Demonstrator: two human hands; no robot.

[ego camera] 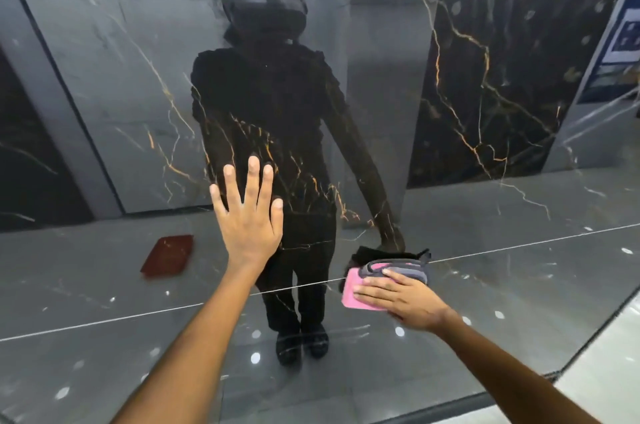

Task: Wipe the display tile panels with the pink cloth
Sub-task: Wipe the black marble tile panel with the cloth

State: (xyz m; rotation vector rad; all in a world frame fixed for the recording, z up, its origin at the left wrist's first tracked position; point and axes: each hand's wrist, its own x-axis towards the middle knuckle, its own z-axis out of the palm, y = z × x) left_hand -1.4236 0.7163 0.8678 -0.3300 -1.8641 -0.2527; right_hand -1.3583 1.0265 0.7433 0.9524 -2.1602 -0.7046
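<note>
Two hands on glossy tile panel [485, 267] | left hand [247, 215]: flat, fingers spread, empty | right hand [401, 299]: straight fingers pressing pink cloth [356, 293], cloth beneath fingers, right of left hand.

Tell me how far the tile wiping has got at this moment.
Done: cannot be judged; no wiped area stands out on the glossy tile panel. In hand: the right hand presses the pink cloth flat against the panel; the left hand braces open on it. Left: neighbouring panels, apparently.
</note>
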